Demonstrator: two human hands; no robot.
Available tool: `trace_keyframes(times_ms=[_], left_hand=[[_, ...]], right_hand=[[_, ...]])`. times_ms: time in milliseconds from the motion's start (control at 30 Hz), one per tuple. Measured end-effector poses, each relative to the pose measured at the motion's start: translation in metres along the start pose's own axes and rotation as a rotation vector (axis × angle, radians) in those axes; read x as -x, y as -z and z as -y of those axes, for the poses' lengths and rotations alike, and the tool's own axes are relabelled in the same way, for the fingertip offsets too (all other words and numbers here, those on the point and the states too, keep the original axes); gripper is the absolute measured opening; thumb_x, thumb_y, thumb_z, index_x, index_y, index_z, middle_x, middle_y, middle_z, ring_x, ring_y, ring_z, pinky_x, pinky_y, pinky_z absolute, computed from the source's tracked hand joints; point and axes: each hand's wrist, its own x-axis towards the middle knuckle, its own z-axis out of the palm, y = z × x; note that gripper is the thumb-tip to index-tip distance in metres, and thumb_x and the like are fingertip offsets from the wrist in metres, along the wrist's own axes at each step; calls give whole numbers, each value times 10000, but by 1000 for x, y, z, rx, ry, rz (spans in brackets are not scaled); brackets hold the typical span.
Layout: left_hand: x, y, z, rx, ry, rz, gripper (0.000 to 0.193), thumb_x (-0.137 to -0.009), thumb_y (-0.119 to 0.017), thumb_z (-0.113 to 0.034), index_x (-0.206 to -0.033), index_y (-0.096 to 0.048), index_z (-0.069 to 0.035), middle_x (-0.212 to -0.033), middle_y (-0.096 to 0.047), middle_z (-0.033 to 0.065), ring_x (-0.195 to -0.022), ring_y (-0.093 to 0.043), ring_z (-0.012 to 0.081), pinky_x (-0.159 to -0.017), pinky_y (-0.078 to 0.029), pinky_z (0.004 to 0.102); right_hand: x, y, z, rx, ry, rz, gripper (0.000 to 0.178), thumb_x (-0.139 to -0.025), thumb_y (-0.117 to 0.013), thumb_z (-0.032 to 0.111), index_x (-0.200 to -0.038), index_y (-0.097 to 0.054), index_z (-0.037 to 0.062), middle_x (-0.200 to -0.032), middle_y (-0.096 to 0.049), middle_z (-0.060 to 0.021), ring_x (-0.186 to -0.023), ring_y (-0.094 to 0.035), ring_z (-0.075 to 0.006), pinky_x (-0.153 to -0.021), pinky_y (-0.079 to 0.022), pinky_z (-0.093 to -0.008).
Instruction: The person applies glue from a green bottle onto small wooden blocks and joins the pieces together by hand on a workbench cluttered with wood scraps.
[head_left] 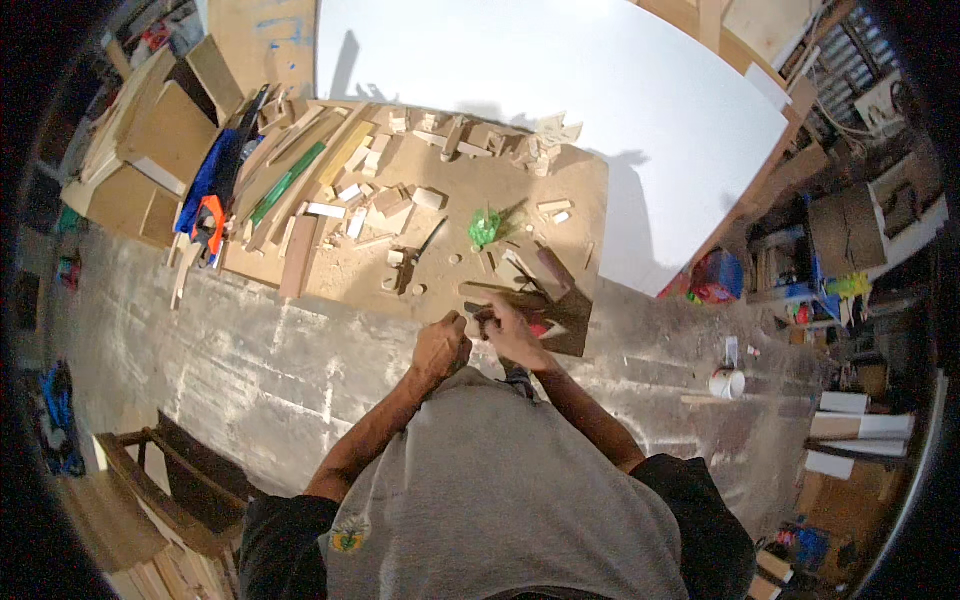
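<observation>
My left hand [443, 346] is closed in a fist just off the near edge of the wooden work table [350, 285]. Whatever it grips, if anything, is too small or hidden to make out. Close beside it, my right hand [514, 334] has its fingers bent inward around a dark patch that I cannot name. Dark wood strips [520, 297] lie right beyond the right hand, at the table's near right corner. A crumpled green plastic piece [484, 228] sits farther back. Between it and the small wood blocks lies a thin dark tool [430, 241].
Wood offcuts [390, 205] cover the table's middle and far edge. At left lie a handsaw with an orange handle [208, 226], a green strip [288, 185] and long boards. A large white panel [560, 75] stands behind. A white bucket [727, 384] is on the floor at right.
</observation>
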Motion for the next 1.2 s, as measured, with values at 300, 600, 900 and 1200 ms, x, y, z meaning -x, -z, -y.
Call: trace_keyframes(times_ms=[300,600,900,1200], left_hand=[[11,-32,16,88,389,-144,184,-838,-585,-190,-777,-596,-17,-762,-633,237,-728,-619,444,-646,-500,511],[31,-17,30,85,699,-187,313,-860,-617,-289,-768,-646,9,-738,-646,221,-720,-634,414,-647,-498,465],[77,-23,50,109,668,-296,282,-840,-659,-270,-760,-657,1,-731,-650,215,-699,-637,401,-628,-497,449],[93,-23,51,143,732,-360,224,-827,-689,-223,-795,-660,-2,-783,-668,210,-734,-662,389,-639,-509,431]], right_hand=[[-77,43,-61,735,35,-45,292,-854,-629,157,-1118,-619,33,-1243,-563,-191,-958,-637,-380,-817,-513,-488],[-103,39,-61,728,124,-64,347,-910,-479,104,-1246,-564,86,-1239,-559,-160,-1003,-620,-391,-810,-526,-482],[-139,14,-32,891,68,36,385,-938,-446,127,-1315,-517,113,-1268,-544,-206,-979,-638,-389,-770,-542,-485],[-150,11,-61,776,187,-76,209,-909,-564,194,-1072,-602,69,-1090,-602,-161,-953,-615,-406,-763,-517,-501]])
